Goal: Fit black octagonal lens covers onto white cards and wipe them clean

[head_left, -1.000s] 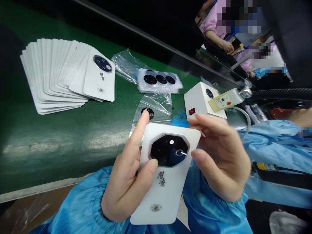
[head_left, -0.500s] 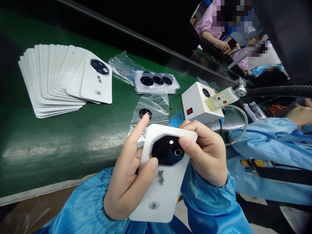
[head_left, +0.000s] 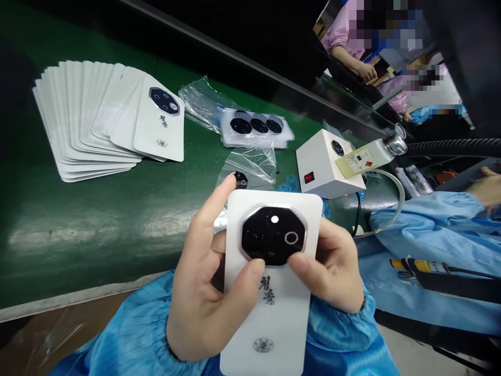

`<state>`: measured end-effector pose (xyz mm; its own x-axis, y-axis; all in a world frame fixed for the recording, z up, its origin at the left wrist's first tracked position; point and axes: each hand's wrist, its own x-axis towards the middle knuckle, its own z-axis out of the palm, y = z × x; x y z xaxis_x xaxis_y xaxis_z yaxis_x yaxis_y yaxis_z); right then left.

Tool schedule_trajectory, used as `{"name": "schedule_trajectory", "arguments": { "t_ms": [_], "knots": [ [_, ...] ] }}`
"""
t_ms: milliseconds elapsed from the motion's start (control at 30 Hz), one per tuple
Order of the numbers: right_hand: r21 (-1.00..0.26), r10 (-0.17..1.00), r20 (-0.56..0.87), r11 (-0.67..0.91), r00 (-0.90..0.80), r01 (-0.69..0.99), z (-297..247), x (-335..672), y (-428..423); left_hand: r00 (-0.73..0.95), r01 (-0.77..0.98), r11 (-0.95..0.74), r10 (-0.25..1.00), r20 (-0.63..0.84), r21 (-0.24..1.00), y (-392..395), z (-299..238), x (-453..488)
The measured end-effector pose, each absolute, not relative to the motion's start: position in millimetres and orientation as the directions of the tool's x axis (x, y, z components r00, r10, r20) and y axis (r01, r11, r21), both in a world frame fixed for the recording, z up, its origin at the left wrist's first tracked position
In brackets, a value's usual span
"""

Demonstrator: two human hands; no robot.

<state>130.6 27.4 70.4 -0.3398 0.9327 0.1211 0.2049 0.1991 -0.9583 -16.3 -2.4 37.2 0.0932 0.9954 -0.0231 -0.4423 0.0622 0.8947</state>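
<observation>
Both hands hold a white phone back cover (head_left: 287, 318) that faces me, printed with dark characters and a round emblem. Near its top sits a black octagonal camera lens plate (head_left: 270, 237) inside a silver rim. My left hand (head_left: 211, 292) grips the cover's left side, its thumb on the rim's lower left and its index finger stretched upward. My right hand (head_left: 336, 266) grips the right side, thumb at the rim's lower right; its other fingers are hidden behind the cover. Beyond the cover, another lens plate (head_left: 241, 180) lies on a clear plastic bag (head_left: 260, 164).
A fanned stack of white covers (head_left: 97, 120) lies at the left of the green table (head_left: 97, 224). Film sheets with black lens plates (head_left: 254, 128) are at the back. A white box (head_left: 324, 164) carries a tilted bottle (head_left: 364, 159). A co-worker's blue sleeve (head_left: 426, 216) is at right.
My right thumb has slid from the lens plate's upper right down to the rim's lower right. The cover has turned more upright, and the view has shifted slightly.
</observation>
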Motion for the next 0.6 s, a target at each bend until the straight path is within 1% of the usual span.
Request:
{"name": "schedule_trajectory", "arguments": {
  "t_ms": [67, 167, 467, 600],
  "knots": [
    [-0.946, 0.924, 0.127, 0.222, -0.36, 0.236, 71.8, 128.6, 24.7, 0.061, -0.451, 0.044, 0.998, -0.019, 0.892, -1.9, 38.1, -15.8],
    [-0.948, 0.92, 0.13, 0.224, -0.369, 0.225, 72.7, 126.1, 21.5, 0.053, -0.443, 0.025, 0.999, -0.001, 0.896, -2.2, 39.3, -15.0],
    [-0.923, 0.919, 0.168, 0.274, -0.358, 0.271, 72.8, 123.4, 21.9, 0.02, -0.302, -0.033, 0.999, 0.041, 0.953, -3.4, 38.6, -16.5],
    [-0.905, 0.916, 0.184, 0.3, -0.355, 0.303, 73.3, 122.7, 21.4, 0.041, -0.323, -0.03, 0.998, 0.046, 0.946, -2.1, 38.5, -16.7]
  ]
}}
